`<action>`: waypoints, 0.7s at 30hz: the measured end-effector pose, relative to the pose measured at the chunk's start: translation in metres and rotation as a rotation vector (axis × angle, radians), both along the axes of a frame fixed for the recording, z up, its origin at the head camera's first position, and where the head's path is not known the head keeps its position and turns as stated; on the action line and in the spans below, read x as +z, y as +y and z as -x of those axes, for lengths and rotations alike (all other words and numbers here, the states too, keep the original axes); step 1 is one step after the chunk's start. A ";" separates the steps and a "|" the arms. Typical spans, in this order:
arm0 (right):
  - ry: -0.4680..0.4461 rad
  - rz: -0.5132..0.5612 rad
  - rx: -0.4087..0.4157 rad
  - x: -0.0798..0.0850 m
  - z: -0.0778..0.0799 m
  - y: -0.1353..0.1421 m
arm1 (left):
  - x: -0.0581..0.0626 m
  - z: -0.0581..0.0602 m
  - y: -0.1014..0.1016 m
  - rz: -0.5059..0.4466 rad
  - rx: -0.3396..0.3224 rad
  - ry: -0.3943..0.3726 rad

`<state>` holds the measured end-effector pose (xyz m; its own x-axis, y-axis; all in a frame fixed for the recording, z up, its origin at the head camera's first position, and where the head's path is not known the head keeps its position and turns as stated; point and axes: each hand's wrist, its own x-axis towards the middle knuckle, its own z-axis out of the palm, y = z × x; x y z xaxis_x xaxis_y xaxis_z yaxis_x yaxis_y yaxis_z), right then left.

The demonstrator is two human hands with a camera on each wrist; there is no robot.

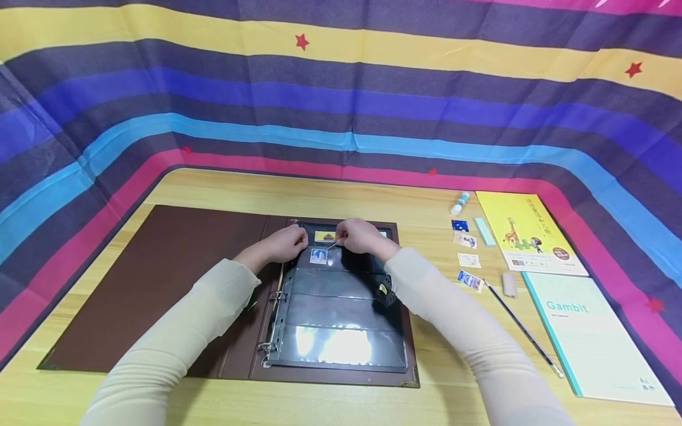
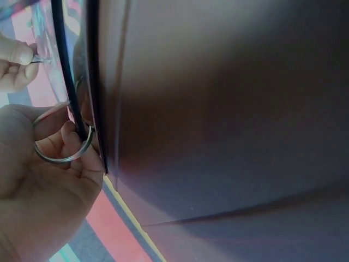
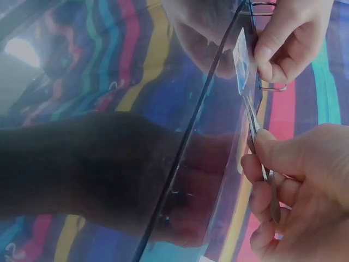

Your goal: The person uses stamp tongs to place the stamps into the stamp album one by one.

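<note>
The right hand is curled, thumb and fingers pinching a pair of slim, silver metal tweezers. Their tips meet one edge of a small blue-and-white paper stamp, which is over the upper part of a black page with clear plastic pockets. The left hand is closed too, thumb against forefinger – seemingly pinching the page's inner edge, beside a silver metal binder ring.

The stamp is held only at its margin, so a loose grip or a sideways twist could let it swivel or drop; squeezing harder might crease it. The hard tips could also snag the film, and a tug from the left hand would shift the page beneath.

Farther out, the page lies in an open brown binder. Loose paper stamps lie right of it – light enough for the right sleeve to scatter if it swung wide.
</note>
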<state>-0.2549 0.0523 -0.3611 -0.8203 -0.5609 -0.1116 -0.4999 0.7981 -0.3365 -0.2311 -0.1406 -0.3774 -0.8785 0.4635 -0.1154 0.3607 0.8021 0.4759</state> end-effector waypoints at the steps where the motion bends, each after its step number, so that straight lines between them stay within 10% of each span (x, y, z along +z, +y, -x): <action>1: 0.002 0.002 0.009 0.000 0.000 0.000 | 0.000 0.000 0.000 -0.001 -0.004 0.003; 12: 0.086 0.015 -0.003 0.008 -0.002 0.016 | -0.001 0.000 -0.001 -0.019 -0.009 0.008; 21: 0.073 0.234 0.018 0.028 -0.021 0.077 | -0.001 -0.001 -0.003 -0.045 -0.006 0.002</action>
